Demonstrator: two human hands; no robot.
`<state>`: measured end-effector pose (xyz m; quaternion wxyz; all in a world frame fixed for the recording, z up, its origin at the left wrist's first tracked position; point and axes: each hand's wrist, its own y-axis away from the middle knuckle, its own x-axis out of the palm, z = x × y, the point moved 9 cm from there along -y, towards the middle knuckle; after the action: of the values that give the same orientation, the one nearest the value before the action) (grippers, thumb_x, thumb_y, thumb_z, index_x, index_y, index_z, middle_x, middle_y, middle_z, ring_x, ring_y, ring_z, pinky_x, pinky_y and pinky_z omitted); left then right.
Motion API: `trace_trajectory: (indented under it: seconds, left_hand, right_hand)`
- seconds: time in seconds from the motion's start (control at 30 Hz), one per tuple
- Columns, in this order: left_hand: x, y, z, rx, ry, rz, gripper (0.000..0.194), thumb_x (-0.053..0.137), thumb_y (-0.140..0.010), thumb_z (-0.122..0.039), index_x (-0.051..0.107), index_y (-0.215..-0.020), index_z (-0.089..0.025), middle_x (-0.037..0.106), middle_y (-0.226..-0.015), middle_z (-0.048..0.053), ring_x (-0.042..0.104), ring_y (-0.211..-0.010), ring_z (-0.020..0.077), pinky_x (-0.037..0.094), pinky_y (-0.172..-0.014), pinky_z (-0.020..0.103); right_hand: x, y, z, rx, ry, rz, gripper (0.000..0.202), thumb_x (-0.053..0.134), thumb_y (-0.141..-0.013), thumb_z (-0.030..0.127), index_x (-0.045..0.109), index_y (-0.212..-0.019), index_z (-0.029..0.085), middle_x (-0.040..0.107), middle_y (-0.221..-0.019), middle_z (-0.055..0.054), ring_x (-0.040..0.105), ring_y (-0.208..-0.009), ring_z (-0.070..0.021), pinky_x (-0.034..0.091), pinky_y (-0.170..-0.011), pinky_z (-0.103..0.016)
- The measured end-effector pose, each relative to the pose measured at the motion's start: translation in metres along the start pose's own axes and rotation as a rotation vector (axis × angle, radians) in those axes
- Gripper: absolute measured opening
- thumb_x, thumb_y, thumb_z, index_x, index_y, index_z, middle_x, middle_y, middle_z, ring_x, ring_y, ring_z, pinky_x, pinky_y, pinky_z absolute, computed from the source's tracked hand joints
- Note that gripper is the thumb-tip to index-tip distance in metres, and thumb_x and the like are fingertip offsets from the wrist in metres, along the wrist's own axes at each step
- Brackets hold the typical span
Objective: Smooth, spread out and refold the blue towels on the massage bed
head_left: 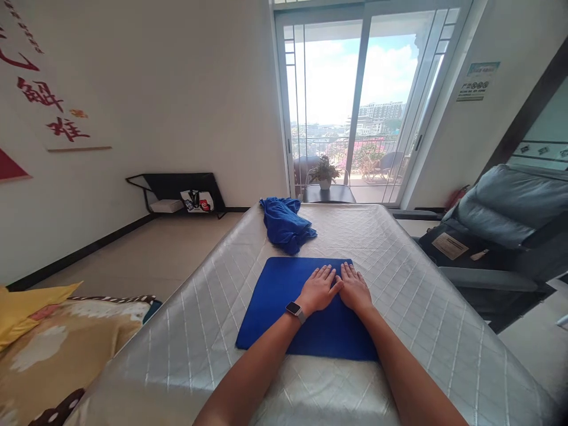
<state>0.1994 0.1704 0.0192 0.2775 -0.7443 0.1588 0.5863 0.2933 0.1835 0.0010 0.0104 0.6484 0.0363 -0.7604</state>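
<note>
We have both palms down on the folded blue cloth (pixel 276 290), which lies flat on the silver quilted cover (pixel 190 331), in front of us and around the middle of its width. Our left hand (pixel 317 290), with a watch (pixel 294 310) at the wrist, lies flat towards the cloth's far right part, fingers extended and close together. Our right hand (pixel 355 287) lies just beside it at the cloth's right edge, fingers likewise straight and close; the thumbs meet or nearly so. Neither hand pinches anything. Beyond the cloth, a crumpled blue cloth (pixel 286 225) sits in a loose heap near the far left corner of the cover.

Past the far edge, we see a white pot (pixel 325 184) holding a leafy plant (pixel 325 168), set on a dark chair seat (pixel 328 194) before the glass door. By the left wall, a black rack (pixel 177 184) bears a pale box (pixel 167 206) and, beside it, a printed bag (pixel 197 201); we cannot tell what either contains. On our right, a dark item with a tan label (pixel 450 245) rests on the grey armchair (pixel 510 201).
</note>
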Motion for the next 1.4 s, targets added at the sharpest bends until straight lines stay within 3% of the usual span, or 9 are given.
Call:
trace_trajectory:
  seconds: [0.1, 0.33, 0.47, 0.97, 1.4]
  left_hand:
    - [-0.004, 0.012, 0.03, -0.075, -0.018, 0.019, 0.07, 0.013, -0.102, -0.059, 0.037, -0.151, -0.014, 0.033, -0.158, 0.011, 0.025, -0.148, 0.0228, 0.02, -0.121, 0.042]
    - [-0.023, 0.071, 0.139, -0.362, -0.115, 0.083, 0.075, 0.013, -0.101, -0.06, 0.03, -0.154, -0.009, 0.025, -0.16, 0.014, 0.021, -0.149, 0.0247, 0.016, -0.122, 0.044]
    - [-0.027, 0.089, 0.17, -0.401, -0.141, 0.075, 0.074, 0.017, -0.102, -0.058, 0.028, -0.154, -0.008, 0.024, -0.16, 0.016, 0.019, -0.149, 0.0259, 0.018, -0.121, 0.044]
    - [-0.028, 0.09, 0.169, -0.418, -0.095, 0.072, 0.079, 0.015, -0.1, -0.062, 0.028, -0.154, -0.006, 0.022, -0.161, 0.017, 0.019, -0.149, 0.0269, 0.018, -0.121, 0.043]
    - [-0.027, 0.09, 0.169, -0.41, -0.115, 0.059, 0.081, 0.013, -0.1, -0.063, 0.028, -0.154, -0.004, 0.024, -0.16, 0.017, 0.021, -0.149, 0.0269, 0.017, -0.121, 0.042]
  right_hand:
    - [-0.002, 0.0, 0.0, 0.019, -0.016, -0.012, 0.064, 0.019, -0.101, 0.039, 0.025, -0.155, 0.006, 0.022, -0.162, -0.01, 0.015, -0.15, -0.0211, 0.01, -0.121, -0.038]
    - [-0.001, -0.001, 0.0, 0.037, -0.032, 0.0, 0.065, 0.018, -0.1, 0.041, 0.024, -0.155, 0.008, 0.021, -0.163, -0.007, 0.015, -0.15, -0.0196, 0.009, -0.122, -0.038]
    - [0.0, -0.002, -0.001, 0.044, -0.028, 0.016, 0.065, 0.017, -0.1, 0.042, 0.022, -0.156, 0.008, 0.02, -0.163, -0.008, 0.013, -0.151, -0.0202, 0.009, -0.122, -0.039]
    - [-0.011, 0.003, 0.002, 0.063, -0.02, -0.011, 0.064, 0.02, -0.1, 0.042, 0.027, -0.155, 0.009, 0.023, -0.162, -0.007, 0.015, -0.15, -0.0191, 0.012, -0.121, -0.037]
    - [0.0, 0.038, 0.005, 0.041, 0.055, 0.01, 0.066, 0.02, -0.101, 0.044, 0.022, -0.156, 0.008, 0.018, -0.163, -0.007, 0.014, -0.15, -0.0215, 0.011, -0.122, -0.039]
